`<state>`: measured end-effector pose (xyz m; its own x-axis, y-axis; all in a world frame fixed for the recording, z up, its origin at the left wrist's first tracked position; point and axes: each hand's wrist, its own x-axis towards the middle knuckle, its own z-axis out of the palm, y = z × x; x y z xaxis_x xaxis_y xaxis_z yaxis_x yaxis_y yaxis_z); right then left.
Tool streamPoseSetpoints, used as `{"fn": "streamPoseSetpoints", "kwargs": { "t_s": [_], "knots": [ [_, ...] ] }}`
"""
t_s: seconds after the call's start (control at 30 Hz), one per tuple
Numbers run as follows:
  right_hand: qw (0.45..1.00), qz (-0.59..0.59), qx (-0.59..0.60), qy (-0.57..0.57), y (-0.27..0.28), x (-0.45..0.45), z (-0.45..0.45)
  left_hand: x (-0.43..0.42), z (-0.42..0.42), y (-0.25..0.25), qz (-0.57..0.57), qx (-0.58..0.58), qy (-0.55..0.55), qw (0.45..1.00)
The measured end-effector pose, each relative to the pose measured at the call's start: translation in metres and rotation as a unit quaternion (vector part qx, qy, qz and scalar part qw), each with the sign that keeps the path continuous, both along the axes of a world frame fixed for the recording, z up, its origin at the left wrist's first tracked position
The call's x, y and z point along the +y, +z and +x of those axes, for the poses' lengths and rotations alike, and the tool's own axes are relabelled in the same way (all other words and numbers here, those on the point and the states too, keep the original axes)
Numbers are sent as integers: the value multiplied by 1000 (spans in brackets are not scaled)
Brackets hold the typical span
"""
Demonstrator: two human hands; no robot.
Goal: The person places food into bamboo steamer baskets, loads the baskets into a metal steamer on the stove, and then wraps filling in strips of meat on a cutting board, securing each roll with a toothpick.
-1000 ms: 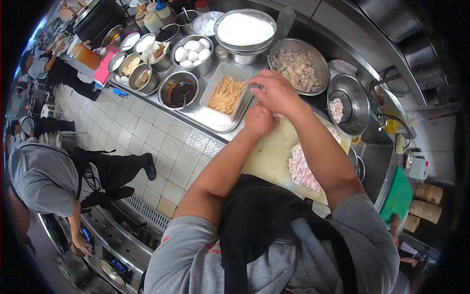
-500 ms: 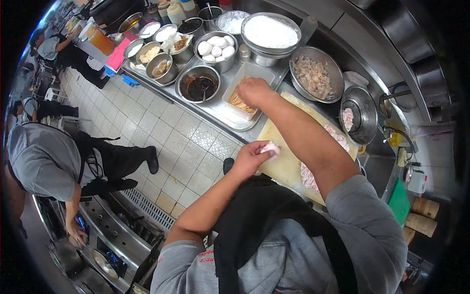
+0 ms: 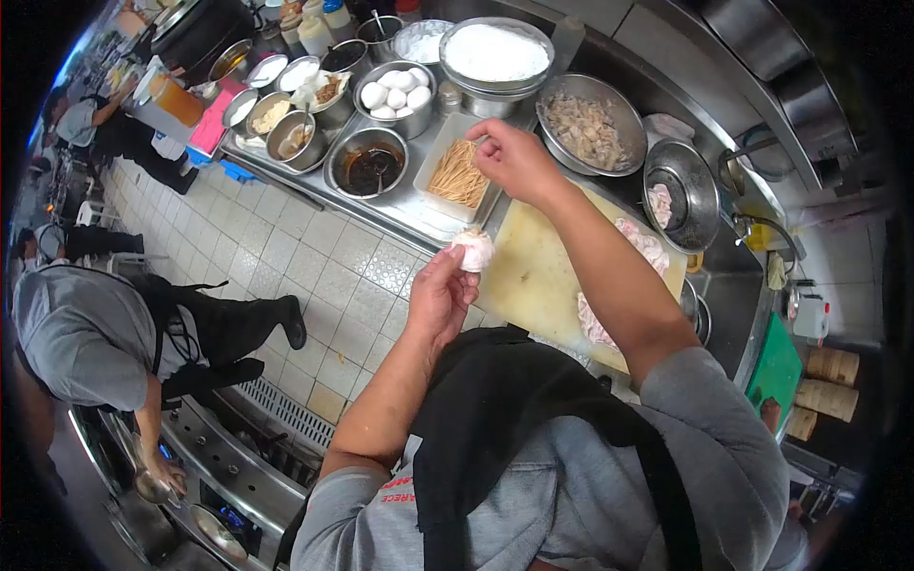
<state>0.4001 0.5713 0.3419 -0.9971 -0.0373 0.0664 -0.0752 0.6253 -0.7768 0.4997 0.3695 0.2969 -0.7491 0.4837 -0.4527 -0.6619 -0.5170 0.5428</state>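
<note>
My left hand (image 3: 444,297) pinches a rolled, pale pink piece of raw meat (image 3: 473,251) between thumb and fingers, above the near left corner of the yellowish cutting board (image 3: 524,255). Over the right side of a white plastic tub, my right hand (image 3: 519,162) has its thumb and forefinger pressed together. Whatever those fingertips may hold is too small to make out. Thin wooden toothpicks (image 3: 457,176) fill the tub (image 3: 430,202). More raw meat (image 3: 592,322) lies on the board, partly hidden under my right forearm.
A bowl of dark sauce (image 3: 373,171), a pot of eggs (image 3: 395,92) and a bowl of white powder (image 3: 497,55) stand around the tub. Cooked-looking pieces fill a steel bowl (image 3: 590,124), beside a colander (image 3: 684,195). A co-worker (image 3: 86,319) works at the stove behind left.
My right hand has lifted out of the toothpicks, fingertips pinched. My left hand has risen leftward and turned the meat upright. The co-worker's hand has shifted slightly at the stove.
</note>
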Motion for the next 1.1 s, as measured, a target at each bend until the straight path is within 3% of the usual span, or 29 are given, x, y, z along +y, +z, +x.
{"fn": "streamPoseSetpoints", "kwargs": {
  "t_s": [0.03,0.17,0.4,1.1],
  "knots": [
    [996,-79,20,-30,7,2,13,3,-2,2,22,-9,15,1000],
    [975,-182,104,-75,28,6,80,17,-7,11,40,-21,17,999],
    [981,-99,126,-105,34,4,134,39,-5,18,44,-4,-21,999],
    [969,-92,190,-131,5,4,143,56,5,21,79,-3,-32,996]
  ]
}}
